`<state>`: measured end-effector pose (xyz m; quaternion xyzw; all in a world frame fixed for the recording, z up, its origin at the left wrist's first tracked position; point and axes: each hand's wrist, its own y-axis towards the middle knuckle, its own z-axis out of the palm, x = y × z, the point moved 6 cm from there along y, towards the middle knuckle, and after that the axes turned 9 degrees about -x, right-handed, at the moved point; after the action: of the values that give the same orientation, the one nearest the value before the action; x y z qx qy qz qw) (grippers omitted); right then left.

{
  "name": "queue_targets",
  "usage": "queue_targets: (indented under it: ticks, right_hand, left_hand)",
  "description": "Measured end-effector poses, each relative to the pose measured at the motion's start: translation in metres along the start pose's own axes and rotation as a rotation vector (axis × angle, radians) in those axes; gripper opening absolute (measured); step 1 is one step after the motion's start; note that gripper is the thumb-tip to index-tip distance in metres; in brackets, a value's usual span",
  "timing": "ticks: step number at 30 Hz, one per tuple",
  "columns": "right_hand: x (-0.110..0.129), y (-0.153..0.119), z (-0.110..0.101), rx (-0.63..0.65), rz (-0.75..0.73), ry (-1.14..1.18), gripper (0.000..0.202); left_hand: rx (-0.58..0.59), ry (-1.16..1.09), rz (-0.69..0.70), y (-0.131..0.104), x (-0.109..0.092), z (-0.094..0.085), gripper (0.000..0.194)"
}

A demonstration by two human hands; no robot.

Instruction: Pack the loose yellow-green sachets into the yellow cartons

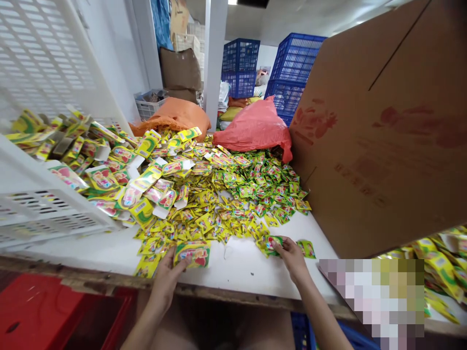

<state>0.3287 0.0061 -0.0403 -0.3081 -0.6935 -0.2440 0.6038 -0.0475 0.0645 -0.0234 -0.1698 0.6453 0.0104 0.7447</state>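
My left hand [170, 266] grips a small yellow and green printed carton [192, 253] by its left end, low over the table's front. Farther right, my right hand [290, 255] pinches a green candy packet [273, 243] between thumb and fingers at the near edge of the heap. Another green packet [306, 248] lies just right of that hand. Before both hands spreads a pile of small packets, yellow ones [204, 222] in the middle and green ones [266, 177] behind to the right. Loose open-ended cartons [146, 182] heap up on the left.
A white plastic crate [54, 194] lies tipped on the left, cartons spilling from it. An orange sack [178, 114] and a red sack [255, 126] lie behind the pile. A large cardboard box [379, 126] walls off the right. Blue crates [292, 63] stand stacked beyond.
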Motion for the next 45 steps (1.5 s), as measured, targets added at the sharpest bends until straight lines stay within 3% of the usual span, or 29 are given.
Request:
queue_targets:
  ticks: [5, 11, 15, 17, 19, 22, 25, 28, 31, 34, 36, 39, 42, 45]
  right_hand:
    - [0.0, 0.001, -0.003, -0.084, 0.003, -0.007, 0.048]
    - [0.016, 0.006, 0.008, 0.084, -0.048, -0.1, 0.041]
    - [0.008, 0.004, 0.006, -0.038, -0.03, -0.152, 0.052]
    - [0.001, 0.001, 0.005, -0.116, -0.067, -0.308, 0.058]
    - [-0.003, -0.001, 0.006, -0.157, -0.134, -0.494, 0.053]
    - [-0.005, -0.002, 0.007, -0.191, -0.217, -0.598, 0.04]
    - [-0.003, -0.007, 0.008, -0.201, -0.239, -0.55, 0.04]
    - [0.004, -0.022, 0.02, -0.038, -0.202, -0.305, 0.041]
    - [0.025, -0.044, 0.034, 0.084, -0.165, -0.035, 0.042]
    - [0.056, -0.063, 0.048, 0.069, -0.167, 0.016, 0.04]
    - [0.081, -0.074, 0.061, 0.042, -0.273, -0.022, 0.034]
    - [0.113, -0.089, 0.084, 0.07, -0.552, -0.087, 0.022]
    - [0.126, -0.101, 0.104, 0.255, -0.798, -0.205, 0.016]
    - [0.127, -0.103, 0.106, 0.374, -0.871, -0.283, 0.016]
  left_hand:
    - [0.118, 0.039, -0.123, -0.005, -0.001, 0.01, 0.048]
    - [0.38, -0.096, -0.392, -0.026, 0.005, 0.039, 0.062]
    - [0.357, -0.234, -0.435, -0.031, 0.006, 0.05, 0.072]
    - [0.388, -0.285, -0.443, -0.034, 0.006, 0.057, 0.076]
    - [0.419, -0.307, -0.44, -0.036, 0.007, 0.063, 0.069]
    - [0.464, -0.34, -0.416, -0.037, 0.009, 0.071, 0.041]
    - [0.497, -0.361, -0.415, -0.037, 0.013, 0.074, 0.033]
    - [0.591, -0.339, -0.452, -0.04, 0.017, 0.077, 0.035]
    - [0.703, -0.31, -0.47, -0.045, 0.02, 0.082, 0.04]
    - [0.722, -0.246, -0.412, -0.045, 0.023, 0.087, 0.037]
    - [0.702, -0.187, -0.353, -0.044, 0.024, 0.091, 0.038]
    - [0.705, -0.086, -0.27, -0.046, 0.025, 0.096, 0.037]
    - [0.724, -0.006, -0.202, -0.048, 0.025, 0.097, 0.03]
    - [0.691, -0.002, -0.207, -0.046, 0.027, 0.093, 0.032]
